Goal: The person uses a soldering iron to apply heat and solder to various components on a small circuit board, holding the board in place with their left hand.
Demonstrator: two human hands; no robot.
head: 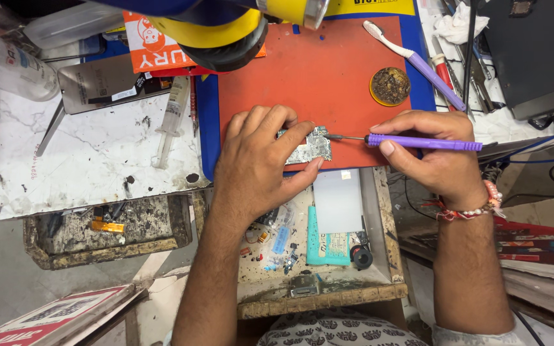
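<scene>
Patterned fabric (328, 330) sits lowest in frame, forearms rising from it. Left hand (258, 160) grip is closed, fingertips pinning a small silvery circuit board (312, 146), flat and jagged-edged, on the smooth red mat (328, 70). Right hand (434, 154) grip is pinched shut on a slim purple screwdriver (421, 142), its thin metal tip touching the board's right edge. Beaded bracelet (476, 208) on right wrist. Beyond right grip: round tin of brassy wool (390, 86), purple-handled toothbrush (415, 61). Below left grip: rough wooden drawer (379, 218) with teal phone case (328, 247). Left of it: stained marble bench (91, 160), clear syringe (171, 122).
</scene>
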